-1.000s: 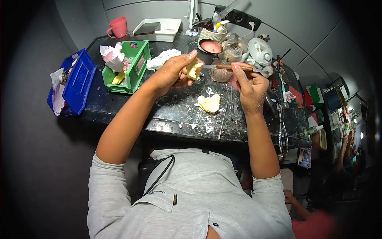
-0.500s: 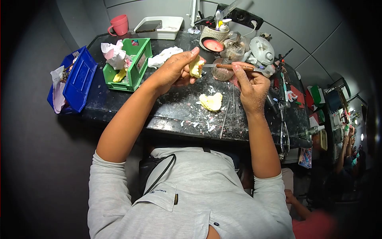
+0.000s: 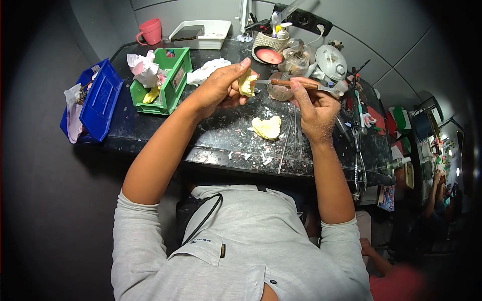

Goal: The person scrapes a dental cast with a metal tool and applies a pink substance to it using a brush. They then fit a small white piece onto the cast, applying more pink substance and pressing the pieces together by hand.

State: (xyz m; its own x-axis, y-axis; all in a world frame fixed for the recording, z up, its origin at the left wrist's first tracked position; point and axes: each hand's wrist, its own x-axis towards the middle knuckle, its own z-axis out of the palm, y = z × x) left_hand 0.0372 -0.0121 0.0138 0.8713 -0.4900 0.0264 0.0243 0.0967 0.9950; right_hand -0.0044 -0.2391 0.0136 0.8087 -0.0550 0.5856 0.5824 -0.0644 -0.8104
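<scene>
My left hand (image 3: pixel 221 86) grips a yellow plaster dental cast (image 3: pixel 247 85) with some pink on its right side. In my right hand (image 3: pixel 319 113) is a wax knife with a brown wooden handle (image 3: pixel 281 83), held like a pen. Its thin metal tip points left and is at the cast's edge; whether it touches cannot be told. White dust covers the back of this hand. Below, between my hands, a second yellow cast (image 3: pixel 266 128) lies on the black bench (image 3: pixel 211 143). A thin metal tool (image 3: pixel 284 150) lies to its right.
Left stand a green bin (image 3: pixel 176 85) and a blue bin (image 3: pixel 104 103). Behind are a pink mug (image 3: pixel 150 32), a white tray (image 3: pixel 216 44), a red wax dish (image 3: pixel 269 55) and glass jars (image 3: pixel 295 62). Cables (image 3: pixel 357 160) hang at right. Another person's arm (image 3: pixel 379 261) is at lower right.
My right hand and the knife have shifted very slightly. The cast in my left hand has turned a little. The second cast stays put.
</scene>
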